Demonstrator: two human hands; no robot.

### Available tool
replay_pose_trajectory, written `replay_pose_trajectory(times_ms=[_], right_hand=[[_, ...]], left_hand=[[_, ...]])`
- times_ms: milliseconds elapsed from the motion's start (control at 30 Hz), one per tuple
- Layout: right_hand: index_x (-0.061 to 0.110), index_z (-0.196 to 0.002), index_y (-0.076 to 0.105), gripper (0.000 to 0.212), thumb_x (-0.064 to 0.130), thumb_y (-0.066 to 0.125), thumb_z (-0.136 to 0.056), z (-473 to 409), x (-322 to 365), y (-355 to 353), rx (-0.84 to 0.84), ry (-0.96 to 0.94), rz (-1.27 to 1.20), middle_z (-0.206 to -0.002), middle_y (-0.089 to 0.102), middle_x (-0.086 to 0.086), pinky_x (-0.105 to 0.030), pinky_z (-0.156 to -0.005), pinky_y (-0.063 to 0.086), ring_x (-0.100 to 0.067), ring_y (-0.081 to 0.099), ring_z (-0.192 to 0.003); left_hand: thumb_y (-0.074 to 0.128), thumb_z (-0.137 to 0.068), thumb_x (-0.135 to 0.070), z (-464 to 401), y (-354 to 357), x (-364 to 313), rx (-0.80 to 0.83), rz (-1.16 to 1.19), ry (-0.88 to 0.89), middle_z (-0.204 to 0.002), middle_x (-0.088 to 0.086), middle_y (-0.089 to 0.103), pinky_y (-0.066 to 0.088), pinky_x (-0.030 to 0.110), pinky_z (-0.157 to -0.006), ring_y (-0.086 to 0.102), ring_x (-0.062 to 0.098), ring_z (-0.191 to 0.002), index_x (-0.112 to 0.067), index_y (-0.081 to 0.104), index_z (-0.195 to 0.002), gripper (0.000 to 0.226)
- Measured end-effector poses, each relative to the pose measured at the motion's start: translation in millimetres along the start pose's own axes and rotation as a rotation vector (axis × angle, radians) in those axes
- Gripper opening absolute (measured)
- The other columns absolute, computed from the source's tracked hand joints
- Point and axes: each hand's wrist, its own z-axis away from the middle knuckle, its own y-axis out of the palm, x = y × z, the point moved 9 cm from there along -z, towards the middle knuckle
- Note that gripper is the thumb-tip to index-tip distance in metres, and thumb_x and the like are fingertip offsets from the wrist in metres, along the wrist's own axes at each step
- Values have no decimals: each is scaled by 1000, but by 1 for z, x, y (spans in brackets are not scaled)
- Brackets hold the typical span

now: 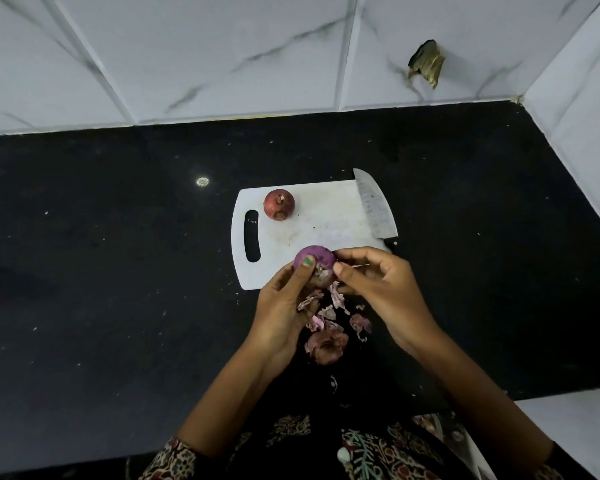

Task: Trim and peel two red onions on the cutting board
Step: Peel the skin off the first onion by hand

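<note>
1. The white cutting board (326, 223) lies on the black worktop (118, 271) just past the middle of the view, its handle slot at the 9 o'clock end.
2. An unpeeled red onion (279, 204) sits on the board towards its 11 o'clock corner, well apart from both hands.
3. The left hand (284, 306) is curled round the peeled onion (314, 264) from below, thumb laid over its top, and holds it above the board's 6 o'clock edge.
4. This purple onion is mostly bare, with a tuft of root end showing beside the thumb.
5. Loose onion skins (326, 337) lie scattered on the worktop at 6 o'clock of the held onion, between the two wrists.
6. The right hand (374, 278) has its fingers bent, thumb and forefinger closed on a thin strip of skin (355, 266) at the onion's 3 o'clock side.
7. A knife (374, 207) lies along the board's 3 o'clock edge, tip pointing to 12 o'clock, untouched.
</note>
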Motion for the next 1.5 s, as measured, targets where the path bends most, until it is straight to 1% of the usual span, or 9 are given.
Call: replay_pose_trajectory(times_ms=[267, 533, 667, 767, 933, 1033, 1200, 1400, 1500], right_hand=[[18, -93, 70, 23, 2, 73, -78, 1, 2, 3, -17, -42, 60, -88, 74, -4, -20, -70, 55, -11, 69, -80], [16, -84, 73, 26, -8, 63, -81, -3, 8, -7, -58, -84, 45, -79, 74, 1, -19, -63, 55, -13, 71, -73], [15, -90, 71, 16, 4, 73, -79, -1, 4, -3, -26, -69, 25, -84, 74, -4, -27, -72, 58, -19, 71, -80], [14, -90, 71, 18, 3, 75, -77, 0, 4, -2, -30, -97, 90, -83, 74, -2, -22, -69, 56, -13, 70, -78], [7, -81, 70, 22, -10, 57, -83, -3, 5, -9, -117, -93, 38, -75, 72, -3, -22, -63, 57, -17, 70, -69], [0, -89, 67, 5, 4, 66, -84, 0, 6, -8, -103, -92, -26, -83, 70, -13, -27, -67, 59, -21, 70, -76], [2, -88, 66, 18, 9, 77, -76, 5, 8, -3, -106, -137, 130, -81, 72, -6, -20, -66, 55, -13, 70, -74], [1, -81, 67, 3, 3, 69, -82, 1, 6, -9, -160, -154, 144, -77, 71, -13, -42, -75, 59, -29, 70, -76], [2, -81, 66, 6, 5, 66, -85, 1, 2, -9, -151, -113, 60, -72, 71, -5, -30, -68, 59, -21, 70, -72]], left_hand=[[73, -63, -23, 1, -4, 2, -59, 56, 17, -78, 4, 72, 53, 16, -61, 67, 6, -65, -6, 69, -94, 36], [70, -67, -26, -1, -1, 3, -52, 140, -4, -80, 5, 72, 55, 16, -60, 66, 6, -64, -3, 67, -98, 39], [71, -68, -25, -2, -3, 3, -54, 155, 9, -74, 3, 71, 55, 16, -61, 66, 7, -63, -3, 67, -96, 36], [71, -67, -25, -1, -4, 1, -50, 138, 20, -73, 2, 72, 55, 16, -60, 66, 6, -61, -4, 67, -95, 36], [70, -67, -28, -1, -3, 2, -57, 158, 14, -82, 6, 71, 54, 16, -59, 66, 6, -64, -4, 68, -98, 39], [71, -68, -27, -1, -3, 1, -58, 196, 19, -82, 5, 71, 54, 16, -60, 65, 7, -65, -2, 66, -104, 44], [70, -68, -23, 1, 1, -4, -22, 180, 58, -73, 2, 72, 54, 16, -61, 67, 6, -63, -6, 65, -100, 36], [71, -68, -24, 0, -2, -2, -54, 197, 50, -79, 4, 72, 54, 16, -59, 66, 6, -64, -3, 62, -111, 48], [71, -68, -24, 0, -3, -1, -53, 212, 45, -82, 4, 72, 54, 16, -61, 67, 7, -66, -3, 62, -114, 52]])
